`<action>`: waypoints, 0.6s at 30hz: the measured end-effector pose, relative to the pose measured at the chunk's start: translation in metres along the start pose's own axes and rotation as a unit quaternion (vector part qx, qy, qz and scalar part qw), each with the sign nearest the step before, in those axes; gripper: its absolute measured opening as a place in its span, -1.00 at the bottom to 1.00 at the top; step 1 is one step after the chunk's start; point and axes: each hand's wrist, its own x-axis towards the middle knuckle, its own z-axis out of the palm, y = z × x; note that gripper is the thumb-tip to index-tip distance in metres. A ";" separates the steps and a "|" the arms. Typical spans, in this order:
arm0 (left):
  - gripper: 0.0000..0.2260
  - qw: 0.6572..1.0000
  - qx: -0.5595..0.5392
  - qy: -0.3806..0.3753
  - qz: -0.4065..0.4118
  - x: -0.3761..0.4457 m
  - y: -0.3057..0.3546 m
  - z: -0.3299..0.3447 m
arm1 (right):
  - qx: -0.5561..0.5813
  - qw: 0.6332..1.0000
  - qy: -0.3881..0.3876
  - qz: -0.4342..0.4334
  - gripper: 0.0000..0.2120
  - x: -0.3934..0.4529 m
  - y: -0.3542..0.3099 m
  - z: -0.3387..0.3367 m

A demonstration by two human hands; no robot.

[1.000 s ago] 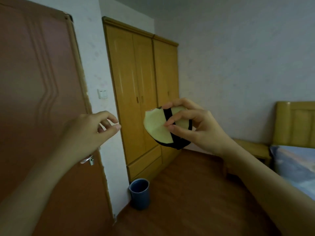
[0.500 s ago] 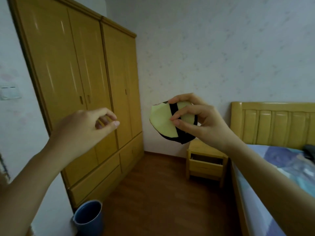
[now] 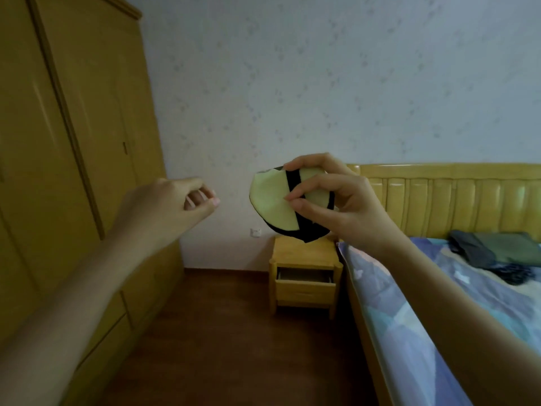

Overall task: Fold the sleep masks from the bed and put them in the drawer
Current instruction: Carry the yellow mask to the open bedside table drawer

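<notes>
Right hand [image 3: 336, 206]: folded (pale yellow, black-strapped) sleep mask [image 3: 275, 200]

Nightstand [image 3: 304, 253] — between wardrobe [image 3: 73, 171], bed [image 3: 439, 303].

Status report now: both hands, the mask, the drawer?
Right hand pinches folded sleep mask. Left hand holds nothing. Nightstand drawer open, path clear.

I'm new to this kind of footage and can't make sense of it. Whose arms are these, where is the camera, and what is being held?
The camera sits on a person's head, so both arms are their own. The right hand pinches a folded sleep mask, yellow with a black strap. The left hand holds nothing, its fingers loosely curled. Ahead stands a nightstand with its drawer pulled open. At the right is the bed, with dark fabric items lying on it; a wardrobe is at the left.
</notes>
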 end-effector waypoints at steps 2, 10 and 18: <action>-0.82 1.000 -0.017 -0.007 0.016 0.035 -0.008 0.023 | -0.014 1.000 0.019 0.002 -0.92 0.015 0.025 -0.008; -0.81 0.996 -0.060 -0.037 0.060 0.146 -0.011 0.127 | -0.055 0.996 0.049 0.041 -0.93 0.050 0.129 -0.041; -0.84 0.996 -0.051 -0.040 0.068 0.245 0.007 0.233 | -0.060 0.996 0.032 0.056 -0.93 0.091 0.274 -0.082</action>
